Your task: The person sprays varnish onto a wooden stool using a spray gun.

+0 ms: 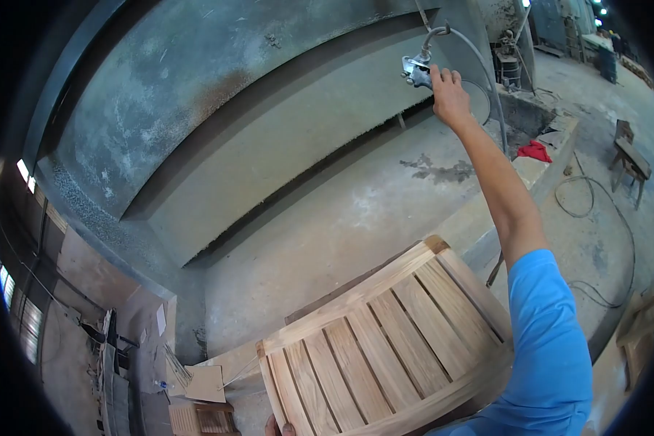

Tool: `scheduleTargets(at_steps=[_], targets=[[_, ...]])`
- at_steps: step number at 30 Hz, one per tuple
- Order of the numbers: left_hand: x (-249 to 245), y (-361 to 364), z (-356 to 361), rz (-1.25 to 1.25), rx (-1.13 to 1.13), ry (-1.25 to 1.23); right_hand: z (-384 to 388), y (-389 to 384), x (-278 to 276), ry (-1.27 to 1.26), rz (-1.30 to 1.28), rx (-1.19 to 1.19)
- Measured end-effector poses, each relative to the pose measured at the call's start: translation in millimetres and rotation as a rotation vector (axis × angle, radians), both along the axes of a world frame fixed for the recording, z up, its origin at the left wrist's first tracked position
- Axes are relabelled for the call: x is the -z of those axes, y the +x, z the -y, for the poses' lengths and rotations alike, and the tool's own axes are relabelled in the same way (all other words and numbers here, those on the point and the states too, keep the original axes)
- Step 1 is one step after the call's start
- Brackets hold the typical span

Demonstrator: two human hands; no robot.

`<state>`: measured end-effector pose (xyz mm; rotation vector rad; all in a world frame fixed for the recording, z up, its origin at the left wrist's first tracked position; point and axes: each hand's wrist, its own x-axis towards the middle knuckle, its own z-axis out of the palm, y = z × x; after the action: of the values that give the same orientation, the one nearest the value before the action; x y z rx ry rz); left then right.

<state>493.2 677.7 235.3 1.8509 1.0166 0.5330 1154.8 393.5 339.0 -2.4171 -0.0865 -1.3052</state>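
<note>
My right hand (450,96) is stretched far forward at the upper right, its fingers around a metal spray gun (418,73) that has a grey hose on it. The gun is at a hook below a thin rod. My left hand (280,429) shows only as fingertips at the bottom edge, gripping the near left edge of a slatted wooden panel (370,349). The panel lies tilted in front of me, with light slats and a darker corner at the top.
A large grey booth (283,138) with a curved upper edge fills the space ahead. A red cloth (535,151) rests on the low wall at the right. Beyond are a small wooden stool (631,158) and a looped hose (594,211). Cardboard (206,384) lies at the lower left.
</note>
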Motion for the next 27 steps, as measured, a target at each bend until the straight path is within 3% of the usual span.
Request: scheduleTargets(at_steps=[2, 9, 11, 13, 14, 16, 17, 18, 19, 20, 21, 23, 27], targets=[[1.4, 1.3, 4.2, 0.008, -0.01, -0.036, 7.9, 2.9, -4.1, -0.057, -0.097, -0.115], [-2.3, 2.2, 12.7, -0.035, -0.01, 0.026, 33.1, -40.4, -69.5, -0.105, -0.064, -0.268], [-0.9, 2.3, 13.6, 0.029, 0.003, 0.048, 52.1, -55.3, -90.1, -0.114, 0.245, -0.346], [4.5, 3.3, 10.5, 0.039, 0.004, 0.102, 84.3, -64.9, -123.0, -0.294, 0.501, -0.33], [12.5, -1.1, 7.9, 0.046, -0.022, 0.157, 88.2, -142.8, -158.0, -0.157, 0.079, -0.352], [53.7, -15.7, -25.6, 0.237, 0.032, 0.194, 122.1, -181.1, -180.2, -0.216, 0.297, -0.635], [48.3, -20.5, -19.4, 0.217, 0.026, 0.206, 139.4, -173.7, -188.1, -0.073, 0.401, -0.892], [36.9, -14.9, -12.5, 0.191, 0.019, 0.215, 150.7, -218.8, -192.3, -0.068, 0.36, -0.571], [37.6, -15.3, -12.7, 0.219, 0.039, 0.236, 130.3, -313.0, -189.4, 0.173, 0.03, -0.424], [38.0, -13.6, -14.0, 0.262, 0.067, 0.257, 152.3, -332.6, -193.9, 0.109, -0.149, -0.499], [35.5, -13.0, -13.3, 0.269, 0.093, 0.261, 190.3, -345.6, -185.1, 0.044, -0.327, -0.565], [36.3, -13.6, -17.4, 0.316, 0.155, 0.283, 246.5, -378.7, -135.9, 0.102, -0.3, -0.343], [48.1, -13.5, -40.4, 0.368, 0.34, 0.495, 283.9, -518.0, -19.1, 0.337, -0.638, -0.322]])
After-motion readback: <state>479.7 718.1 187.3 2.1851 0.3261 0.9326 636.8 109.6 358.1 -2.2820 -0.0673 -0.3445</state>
